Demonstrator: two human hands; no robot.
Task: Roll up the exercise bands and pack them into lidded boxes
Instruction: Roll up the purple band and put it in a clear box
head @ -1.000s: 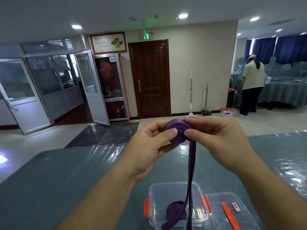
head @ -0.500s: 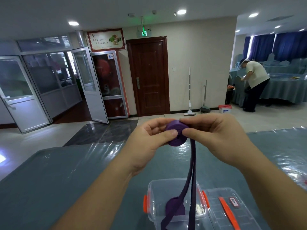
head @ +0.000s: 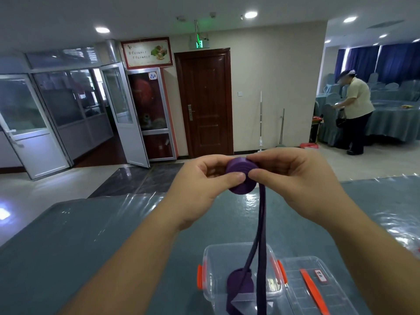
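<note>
Teal bench under clear film carries an open box, lid beside it. Left hand and right hand fingers pinch a purple band roll above the bench; its tail hangs into the box.

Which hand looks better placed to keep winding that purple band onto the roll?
Probably the right hand: the loose purple band tail hangs from its side of the rolled purple band, beside its fingertips. The left hand pinches the roll's face, steadying it.
</note>
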